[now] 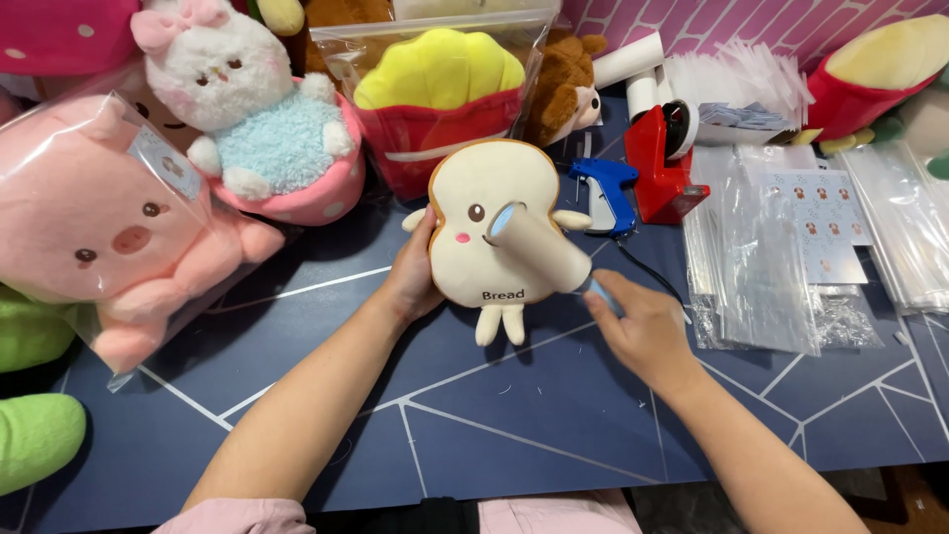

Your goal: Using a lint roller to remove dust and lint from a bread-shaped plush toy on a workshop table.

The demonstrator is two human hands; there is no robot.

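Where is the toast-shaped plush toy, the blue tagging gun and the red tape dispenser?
Cream toast-shaped plush toy (474, 232): head view, on its face beside the eye.
Blue plastic tagging gun (606, 193): head view, on its body.
Red tape dispenser (660, 163): head view, on its red side.

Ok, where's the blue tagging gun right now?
In the head view, the blue tagging gun lies on the table right of centre, between the toast plush and the red tape dispenser.
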